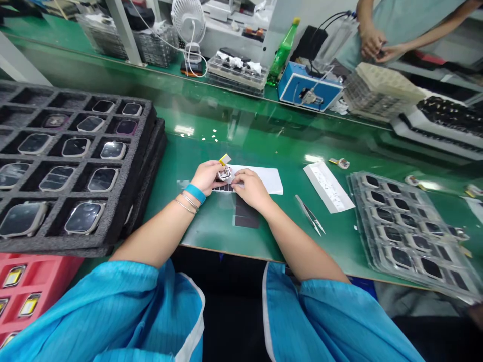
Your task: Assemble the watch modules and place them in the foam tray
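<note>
My left hand (207, 177) is closed around a small open watch case (225, 174), from which a yellow-edged battery (225, 159) sticks up. Close beside it, my right hand (249, 187) has its fingers pinched at the edge of a dark strip sheet (247, 211) on the bench. Whatever its fingertips hold is too small to make out. Under and behind both hands lies a white paper sheet (269, 180). A pair of tweezers (310, 215) rests on the green mat to the right of my right hand.
Foam trays of watches (145, 166) are stacked at left above a red tray (39, 274). At right are a white strip with small pieces (328, 187) and clear plastic trays (415, 236). Behind stand a fan (187, 22), green bottle (283, 53), blue box (309, 88) and another person's hands (377, 46).
</note>
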The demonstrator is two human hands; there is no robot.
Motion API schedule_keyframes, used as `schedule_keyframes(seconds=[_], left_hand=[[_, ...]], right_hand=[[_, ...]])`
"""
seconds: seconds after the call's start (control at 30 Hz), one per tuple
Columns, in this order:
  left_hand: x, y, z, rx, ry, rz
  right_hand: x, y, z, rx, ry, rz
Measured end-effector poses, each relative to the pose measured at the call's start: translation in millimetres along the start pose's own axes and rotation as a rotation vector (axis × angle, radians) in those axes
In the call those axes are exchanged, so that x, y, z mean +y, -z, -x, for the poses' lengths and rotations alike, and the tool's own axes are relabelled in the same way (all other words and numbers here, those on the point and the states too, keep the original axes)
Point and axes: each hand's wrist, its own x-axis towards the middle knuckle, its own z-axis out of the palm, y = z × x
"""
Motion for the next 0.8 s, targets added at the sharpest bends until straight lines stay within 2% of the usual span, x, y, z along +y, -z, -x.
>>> schedule_keyframes(seconds=[0.2, 0.3, 0.4, 0.57, 0.67, 0.8], left_hand=[[0, -1, 1, -0.004, -0.001, 0.003], [-1, 0, 0, -0.002, -0.003, -0.003], [-2, 1, -2, -0.001, -0.011, -0.001], [-2, -4, 2, -0.001, -0.056, -0.048], [-1, -10, 9, -0.079, -0.052, -0.075], [-3, -14, 15, -0.202, -0.017, -0.116]], right_hand=[[0, -5, -2, -0.008, -0.112, -0.047], [0, -3, -1, -0.034, -0.074, -0.052], [-1, 10, 4, -0.055, 0.008, -0.129], [-11, 36, 19, 0.145, 0.162, -0.296], [-15, 39, 25, 0.227, 0.114, -0.477], [-12, 33, 23, 0.203, 0.033, -0.606]])
